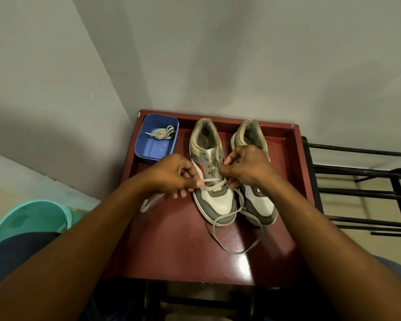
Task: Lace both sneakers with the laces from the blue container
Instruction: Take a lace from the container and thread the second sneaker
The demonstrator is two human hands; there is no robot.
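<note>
Hands [171, 173] [248, 167] pinching lace [214, 180], sneakers [218, 200] [262, 206] near table rim [188, 118]

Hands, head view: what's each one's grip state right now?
Left hand: closed, pinching the shoelace beside the sneaker.
Right hand: closed, pinching the same shoelace at the eyelets.

Head-worn wide-angle camera (the only view) looks forward and down, close over the corner tabletop [183, 251].
</note>
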